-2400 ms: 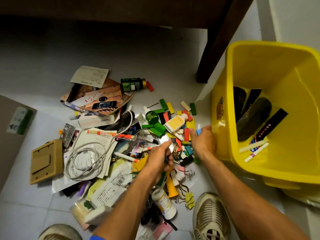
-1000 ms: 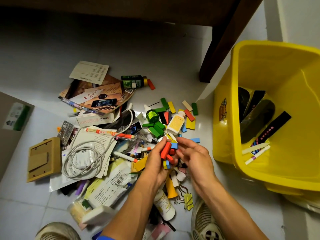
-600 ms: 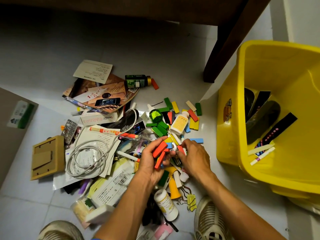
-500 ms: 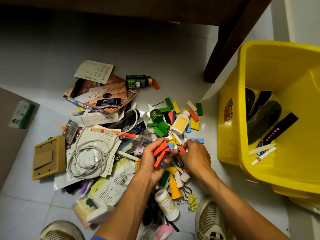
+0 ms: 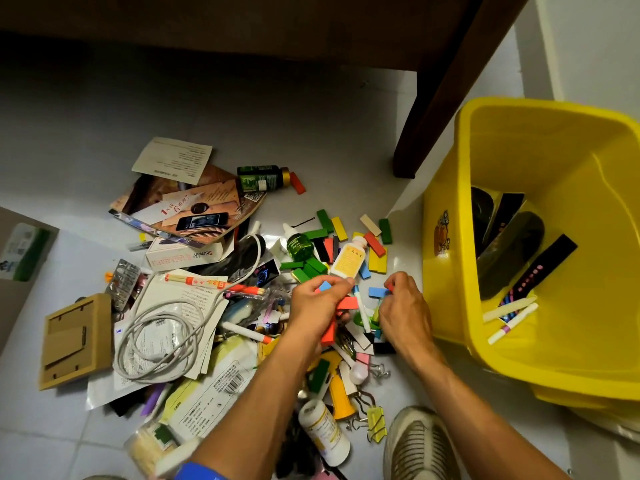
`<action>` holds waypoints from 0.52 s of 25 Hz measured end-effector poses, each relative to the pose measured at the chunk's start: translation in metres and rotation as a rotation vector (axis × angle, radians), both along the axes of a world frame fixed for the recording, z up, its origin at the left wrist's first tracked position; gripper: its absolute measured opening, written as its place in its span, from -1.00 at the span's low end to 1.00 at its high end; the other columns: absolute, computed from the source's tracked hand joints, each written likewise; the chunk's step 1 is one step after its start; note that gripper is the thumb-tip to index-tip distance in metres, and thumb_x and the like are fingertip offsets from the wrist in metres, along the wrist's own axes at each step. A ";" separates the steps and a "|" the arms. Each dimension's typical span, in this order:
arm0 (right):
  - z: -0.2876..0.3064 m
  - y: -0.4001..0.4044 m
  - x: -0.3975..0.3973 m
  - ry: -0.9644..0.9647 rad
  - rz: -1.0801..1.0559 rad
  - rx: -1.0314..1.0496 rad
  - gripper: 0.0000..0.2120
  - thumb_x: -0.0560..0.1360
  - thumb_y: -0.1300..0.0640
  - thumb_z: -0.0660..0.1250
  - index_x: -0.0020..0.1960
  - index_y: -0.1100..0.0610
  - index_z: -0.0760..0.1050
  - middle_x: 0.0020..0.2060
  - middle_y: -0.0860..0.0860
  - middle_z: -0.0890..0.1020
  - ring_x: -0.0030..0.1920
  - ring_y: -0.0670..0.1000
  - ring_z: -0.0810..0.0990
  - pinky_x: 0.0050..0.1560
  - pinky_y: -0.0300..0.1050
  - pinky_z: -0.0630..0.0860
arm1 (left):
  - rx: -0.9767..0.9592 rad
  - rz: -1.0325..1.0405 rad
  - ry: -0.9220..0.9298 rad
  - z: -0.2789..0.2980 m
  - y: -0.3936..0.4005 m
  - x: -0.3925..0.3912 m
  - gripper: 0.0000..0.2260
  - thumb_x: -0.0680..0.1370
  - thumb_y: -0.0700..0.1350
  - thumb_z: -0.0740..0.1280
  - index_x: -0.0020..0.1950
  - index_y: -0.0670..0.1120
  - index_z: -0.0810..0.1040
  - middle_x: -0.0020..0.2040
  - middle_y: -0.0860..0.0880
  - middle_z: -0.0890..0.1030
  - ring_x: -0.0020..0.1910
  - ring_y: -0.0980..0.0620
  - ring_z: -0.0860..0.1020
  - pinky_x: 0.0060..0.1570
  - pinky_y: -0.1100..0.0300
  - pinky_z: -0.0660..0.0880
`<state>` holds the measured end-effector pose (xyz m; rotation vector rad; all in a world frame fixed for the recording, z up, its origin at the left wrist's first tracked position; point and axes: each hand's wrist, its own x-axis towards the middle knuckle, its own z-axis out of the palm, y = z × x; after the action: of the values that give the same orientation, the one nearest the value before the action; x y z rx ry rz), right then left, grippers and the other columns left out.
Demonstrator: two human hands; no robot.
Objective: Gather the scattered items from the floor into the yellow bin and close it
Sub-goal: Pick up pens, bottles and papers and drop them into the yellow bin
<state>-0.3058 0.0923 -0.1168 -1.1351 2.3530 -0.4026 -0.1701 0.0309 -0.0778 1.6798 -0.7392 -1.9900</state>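
The open yellow bin (image 5: 446,296) stands at the right, holding dark insoles, a black strip and white markers. A heap of scattered items covers the floor left of it: coloured blocks (image 5: 375,244), small bottles, papers, a white cable (image 5: 156,341). My left hand (image 5: 318,306) is shut on a bunch of coloured blocks, red and blue ones showing. My right hand (image 5: 403,310) pinches a blue block (image 5: 377,292) just beside it, near the bin's wall.
A dark wooden furniture leg (image 5: 446,98) stands behind the bin. A cardboard frame (image 5: 76,341) lies far left, magazines (image 5: 187,206) and a green bottle (image 5: 263,177) at the back. My shoe (image 5: 419,445) sits by a white bottle (image 5: 323,433) and binder clips.
Both hands shifted slightly toward the back and right. My right hand has taken hold of a blue block; my left hand closed tighter around its blocks.
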 end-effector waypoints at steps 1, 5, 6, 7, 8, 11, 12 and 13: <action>-0.004 -0.002 -0.001 0.047 0.030 0.088 -0.75 0.55 0.24 0.25 0.22 0.12 0.36 0.12 0.09 0.47 -0.02 0.03 0.51 -0.15 -0.16 0.45 | -0.101 -0.106 -0.137 -0.003 -0.006 -0.009 -0.96 0.46 -0.07 0.50 -0.10 0.05 0.69 -0.09 -0.11 0.68 -0.33 -0.06 0.65 -0.41 0.15 0.57; -0.017 -0.002 -0.003 0.135 0.130 0.185 -0.69 0.56 0.02 0.32 0.22 0.13 0.37 0.14 0.08 0.38 0.00 0.05 0.50 -0.14 -0.16 0.44 | -0.490 -0.582 -0.745 -0.023 -0.029 -0.034 -0.61 0.51 0.01 0.43 0.32 0.01 0.50 0.11 -0.03 0.63 -0.02 -0.07 0.61 -0.08 0.07 0.57; -0.018 -0.002 -0.005 0.137 0.134 0.185 -0.71 0.56 0.00 0.32 0.19 0.13 0.39 0.12 0.07 0.39 -0.01 0.04 0.50 -0.13 -0.15 0.46 | -0.495 -0.624 -0.744 -0.025 -0.031 -0.036 -0.59 0.50 0.00 0.43 0.33 0.01 0.49 0.12 -0.05 0.63 0.00 -0.07 0.60 -0.04 0.06 0.58; -0.018 -0.002 -0.007 0.132 0.122 0.183 -0.74 0.58 0.00 0.30 0.16 0.14 0.40 0.10 0.07 0.41 -0.04 0.03 0.50 -0.15 -0.14 0.46 | -0.484 -0.657 -0.698 -0.028 -0.030 -0.035 -0.58 0.49 0.00 0.44 0.33 0.03 0.49 0.13 -0.05 0.64 -0.02 -0.05 0.60 -0.02 0.06 0.58; -0.018 0.000 -0.009 0.114 0.088 0.169 -0.78 0.59 0.01 0.28 0.13 0.13 0.39 0.07 0.06 0.43 -0.08 0.01 0.49 -0.20 -0.15 0.45 | -0.463 -0.714 -0.645 -0.029 -0.025 -0.032 -0.57 0.48 0.02 0.46 0.34 0.06 0.51 0.15 -0.04 0.65 -0.05 -0.01 0.60 -0.02 0.10 0.58; -0.019 0.012 -0.010 -0.081 -0.148 0.063 -0.88 0.59 0.10 0.25 0.05 0.09 0.33 -0.10 0.05 0.54 -0.24 -0.04 0.52 -0.36 -0.17 0.47 | -0.363 -0.810 -0.532 -0.031 -0.004 -0.010 -0.56 0.45 0.15 0.46 0.30 0.13 0.54 0.09 0.11 0.66 -0.20 0.21 0.56 -0.18 0.31 0.46; -0.018 0.014 -0.009 -0.161 -0.232 0.023 -0.88 0.59 0.12 0.25 0.07 0.10 0.32 -0.11 0.05 0.55 -0.24 -0.03 0.55 -0.37 -0.15 0.51 | -0.330 -0.714 -0.524 -0.031 -0.001 0.001 -0.63 0.46 0.17 0.44 0.23 0.14 0.56 -0.04 0.17 0.67 -0.28 0.26 0.57 -0.27 0.33 0.47; -0.017 0.013 -0.008 -0.232 -0.306 -0.010 -0.86 0.59 0.13 0.25 0.11 0.10 0.33 -0.08 0.05 0.55 -0.19 -0.01 0.56 -0.35 -0.14 0.52 | -0.303 -0.578 -0.543 -0.029 -0.002 0.010 -0.71 0.47 0.18 0.42 0.13 0.13 0.54 -0.14 0.15 0.67 -0.32 0.26 0.58 -0.32 0.29 0.50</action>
<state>-0.3142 0.1056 -0.1341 -0.6883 2.3186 -0.6180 -0.1606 0.0290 -0.1064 1.9775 -1.7913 -1.6060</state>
